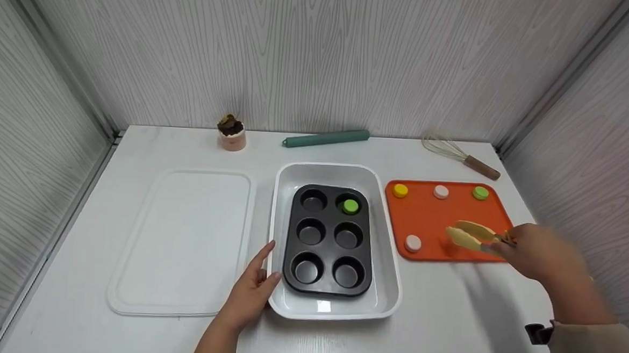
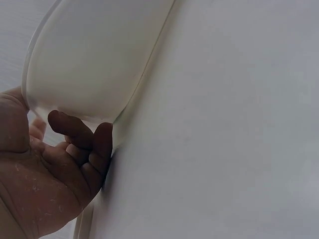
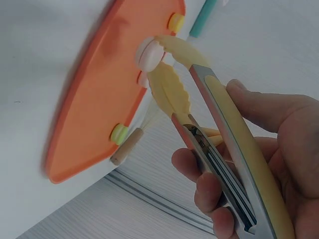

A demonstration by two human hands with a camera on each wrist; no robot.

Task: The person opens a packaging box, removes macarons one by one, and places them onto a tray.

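Head view: right hand point(image 1: 544, 257) grasped tongs point(image 1: 475, 236) over orange tray point(image 1: 430, 225), at 3 o'clock of white dish point(image 1: 286, 196). Left hand point(image 1: 252, 294), fingers straight, pressed dish's 8 o'clock corner.

Front edge of table point(image 1: 446, 334): left bare.
Back edge: blocked by cup point(image 1: 232, 133), rolling pin point(image 1: 325, 138), whisk point(image 1: 461, 157).

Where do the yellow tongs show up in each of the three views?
Head: yellow tongs at right, held by the right hand over the orange tray.
Left wrist: not in view; only the left hand against the white dish.
Right wrist: tongs run from centre to lower right.
Shared landmark: the orange tray, in the head and right wrist views.
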